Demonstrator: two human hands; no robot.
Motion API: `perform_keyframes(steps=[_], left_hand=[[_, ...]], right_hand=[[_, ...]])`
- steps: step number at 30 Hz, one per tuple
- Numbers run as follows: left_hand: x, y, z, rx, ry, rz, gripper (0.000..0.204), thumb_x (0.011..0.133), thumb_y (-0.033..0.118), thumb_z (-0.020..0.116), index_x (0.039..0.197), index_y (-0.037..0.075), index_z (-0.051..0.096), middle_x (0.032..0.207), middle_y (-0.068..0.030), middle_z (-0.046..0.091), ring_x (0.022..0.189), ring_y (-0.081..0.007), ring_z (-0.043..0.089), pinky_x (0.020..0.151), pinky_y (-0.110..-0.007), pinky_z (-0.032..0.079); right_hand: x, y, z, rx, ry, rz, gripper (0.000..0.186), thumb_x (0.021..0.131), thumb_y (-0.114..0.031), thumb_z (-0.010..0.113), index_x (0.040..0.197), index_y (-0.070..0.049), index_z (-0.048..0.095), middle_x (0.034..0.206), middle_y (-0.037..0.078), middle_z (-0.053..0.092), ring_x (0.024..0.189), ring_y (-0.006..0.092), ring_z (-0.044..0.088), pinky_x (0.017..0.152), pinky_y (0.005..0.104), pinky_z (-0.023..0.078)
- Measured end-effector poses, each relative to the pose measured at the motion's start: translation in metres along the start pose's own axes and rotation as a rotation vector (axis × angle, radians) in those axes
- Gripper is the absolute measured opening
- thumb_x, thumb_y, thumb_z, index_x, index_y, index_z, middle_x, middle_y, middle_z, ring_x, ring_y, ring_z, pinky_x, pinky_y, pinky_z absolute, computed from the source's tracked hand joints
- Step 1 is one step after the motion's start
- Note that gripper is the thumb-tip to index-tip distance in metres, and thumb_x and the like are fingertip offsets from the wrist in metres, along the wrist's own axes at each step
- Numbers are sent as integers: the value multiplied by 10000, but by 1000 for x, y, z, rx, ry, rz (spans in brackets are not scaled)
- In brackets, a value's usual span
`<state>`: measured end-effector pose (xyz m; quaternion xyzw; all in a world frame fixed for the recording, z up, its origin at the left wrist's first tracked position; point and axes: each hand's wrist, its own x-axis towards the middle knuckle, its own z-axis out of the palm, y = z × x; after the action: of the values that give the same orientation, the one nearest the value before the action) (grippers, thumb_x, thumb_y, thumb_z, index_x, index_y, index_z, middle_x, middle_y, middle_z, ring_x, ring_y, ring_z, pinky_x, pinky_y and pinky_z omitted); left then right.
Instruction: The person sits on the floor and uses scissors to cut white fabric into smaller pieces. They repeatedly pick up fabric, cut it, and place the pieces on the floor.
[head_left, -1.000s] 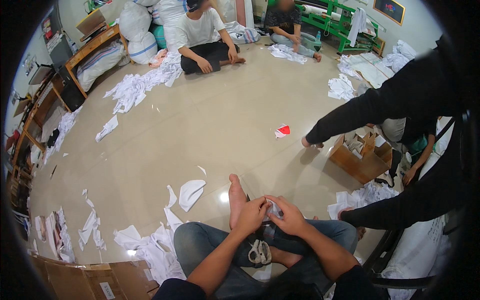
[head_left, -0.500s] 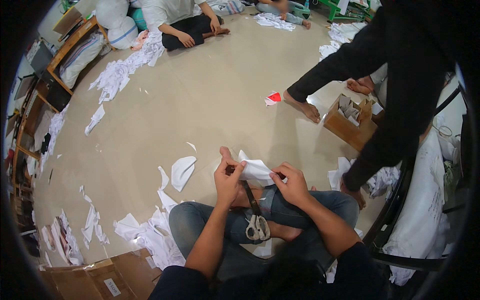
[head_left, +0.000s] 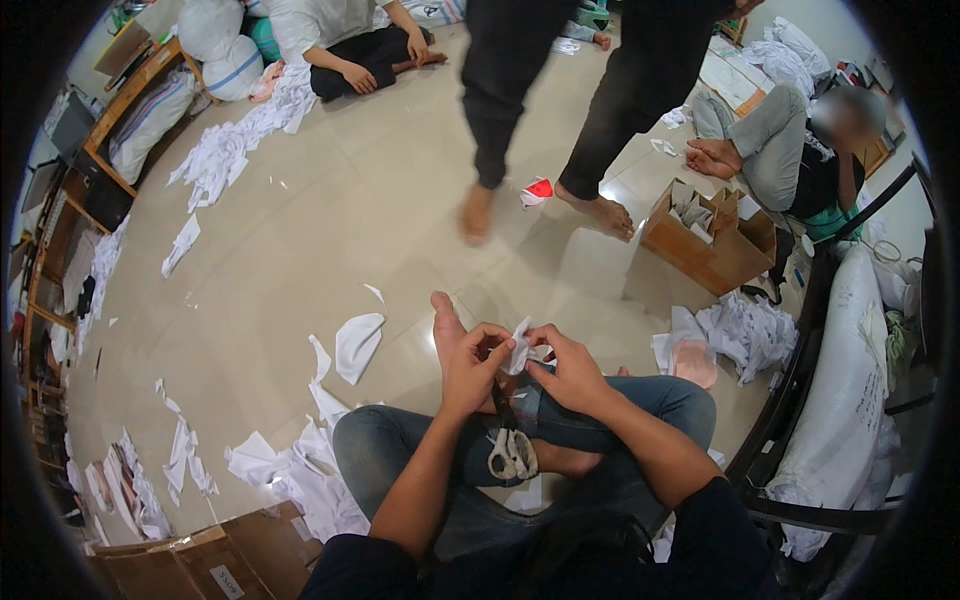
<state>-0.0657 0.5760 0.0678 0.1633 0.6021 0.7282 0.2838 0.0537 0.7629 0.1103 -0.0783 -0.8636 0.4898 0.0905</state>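
Between my two hands, above my crossed legs, is a small bunched piece of white cloth [head_left: 520, 347]. My left hand [head_left: 476, 366] pinches its left side, and my right hand [head_left: 563, 366] grips its right side with bent fingers. Scissors with pale wrapped handles [head_left: 512, 454] lie against my legs, their dark blades pointing away from me. On the floor left of my foot rests a rounded white cloth piece [head_left: 358, 347]. A heap of white cloth scraps [head_left: 300, 472] lies beside my left knee.
A cardboard box [head_left: 700, 245] with pieces inside stands ahead right, near a seated person. Someone in black trousers [head_left: 640, 90] walks across the floor ahead. A red and white piece [head_left: 537, 192] lies by their feet. A large white sack [head_left: 835, 390] is at my right.
My hands have come closer together, and the white cloth between them is now bunched rather than stretched. The person in black trousers has stepped from my right side to straight ahead.
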Motion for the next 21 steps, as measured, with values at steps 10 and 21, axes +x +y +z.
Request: perform_keyframes(steps=[10, 21], left_hand=[[3, -4, -5, 93, 139, 168, 50, 1147, 93, 764, 1153, 53, 735, 1083, 1, 730, 999, -112, 689, 918, -309, 563], [15, -7, -26, -47, 262, 277, 135, 1163, 60, 729, 1284, 42, 674, 1099, -45, 771, 1004, -124, 707, 883, -283, 547]], right_hand=[[-6, 29, -1, -340, -255, -23, 264, 1049, -293, 754, 1163, -67, 830, 1102, 197, 804, 1094, 460, 771, 965, 580, 613], [-10, 22, -6, -367, -312, 70, 422, 1061, -302, 769, 1447, -136, 734, 1294, 171, 797, 1163, 424, 795, 995, 546, 640]])
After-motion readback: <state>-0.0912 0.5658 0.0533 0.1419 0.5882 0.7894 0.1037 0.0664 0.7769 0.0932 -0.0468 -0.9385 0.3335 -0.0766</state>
